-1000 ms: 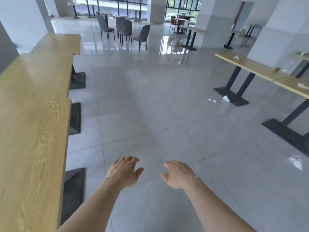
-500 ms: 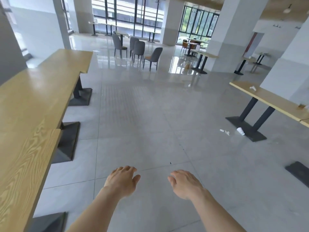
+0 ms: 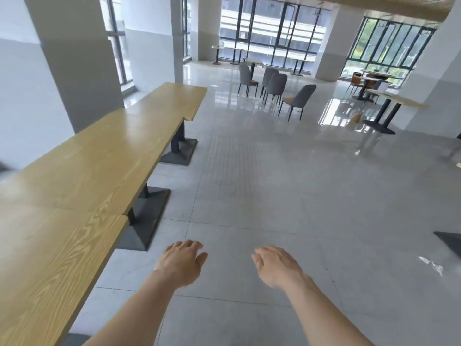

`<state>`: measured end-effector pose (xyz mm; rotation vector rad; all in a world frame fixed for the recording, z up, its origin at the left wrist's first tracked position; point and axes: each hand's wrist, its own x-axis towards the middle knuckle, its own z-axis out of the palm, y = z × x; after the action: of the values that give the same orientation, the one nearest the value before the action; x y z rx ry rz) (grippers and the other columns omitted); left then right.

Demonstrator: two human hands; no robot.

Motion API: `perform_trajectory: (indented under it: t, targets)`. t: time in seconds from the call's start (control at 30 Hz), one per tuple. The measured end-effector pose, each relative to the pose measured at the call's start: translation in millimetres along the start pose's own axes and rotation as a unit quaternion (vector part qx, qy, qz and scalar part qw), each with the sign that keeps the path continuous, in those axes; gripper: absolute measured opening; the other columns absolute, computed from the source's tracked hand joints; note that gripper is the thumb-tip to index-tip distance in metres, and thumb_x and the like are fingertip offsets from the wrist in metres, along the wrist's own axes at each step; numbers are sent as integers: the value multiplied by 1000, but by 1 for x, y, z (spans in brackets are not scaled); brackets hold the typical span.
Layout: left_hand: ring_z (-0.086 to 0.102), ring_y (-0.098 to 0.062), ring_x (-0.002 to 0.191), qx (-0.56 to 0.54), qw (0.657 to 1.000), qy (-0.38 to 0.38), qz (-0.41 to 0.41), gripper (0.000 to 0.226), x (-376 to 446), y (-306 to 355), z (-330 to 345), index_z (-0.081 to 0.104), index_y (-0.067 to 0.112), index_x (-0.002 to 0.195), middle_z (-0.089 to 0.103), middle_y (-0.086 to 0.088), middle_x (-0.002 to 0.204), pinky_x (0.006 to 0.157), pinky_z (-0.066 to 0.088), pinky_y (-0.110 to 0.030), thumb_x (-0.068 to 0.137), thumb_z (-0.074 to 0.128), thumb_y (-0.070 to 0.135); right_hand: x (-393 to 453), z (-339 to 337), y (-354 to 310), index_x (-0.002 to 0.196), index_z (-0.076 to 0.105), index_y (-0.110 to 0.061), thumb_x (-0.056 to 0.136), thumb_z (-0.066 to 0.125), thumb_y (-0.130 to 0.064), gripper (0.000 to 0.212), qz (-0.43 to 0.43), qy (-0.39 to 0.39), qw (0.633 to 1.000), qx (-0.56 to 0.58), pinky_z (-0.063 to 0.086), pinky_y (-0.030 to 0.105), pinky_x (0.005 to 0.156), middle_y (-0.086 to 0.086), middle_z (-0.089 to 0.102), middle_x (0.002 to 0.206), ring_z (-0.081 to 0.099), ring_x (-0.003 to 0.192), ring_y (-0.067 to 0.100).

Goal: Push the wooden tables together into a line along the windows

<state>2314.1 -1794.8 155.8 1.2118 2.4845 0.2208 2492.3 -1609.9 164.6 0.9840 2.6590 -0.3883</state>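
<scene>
Three wooden tables (image 3: 99,156) stand end to end along the window wall on my left, while my left hand (image 3: 182,263) and right hand (image 3: 277,267) hover spread, empty, over the tiled floor (image 3: 274,196).

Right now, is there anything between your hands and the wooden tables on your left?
Nothing visible. The left hand and right hand hang open over bare floor tiles, and the nearest wooden table sits just to the left with only open floor between. The grey chairs stand far off.
</scene>
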Motion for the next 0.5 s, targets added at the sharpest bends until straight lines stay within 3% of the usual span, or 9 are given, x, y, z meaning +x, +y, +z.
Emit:
perform_trajectory:
  t: [0.23, 0.5]
  targets:
    - [35, -19, 146, -54, 986, 48, -149, 52, 72, -57, -47, 40, 32, 151, 42, 7, 157, 121, 28, -39, 105, 28, 52, 172, -51, -47, 139, 55, -19, 108, 24, -43, 50, -128, -28, 990, -52, 36, 36, 114, 5, 55, 146, 47, 138, 27]
    - [30, -18, 148, -106, 925, 133, -341, 53, 60, -150, -48, 35, 32, 152, 38, 10, 159, 118, 29, -38, 105, 26, 53, 268, -49, -185, 131, 59, -18, 108, 25, -38, 46, -295, -56, 946, -119, 40, 36, 106, 7, 59, 139, 54, 128, 30]
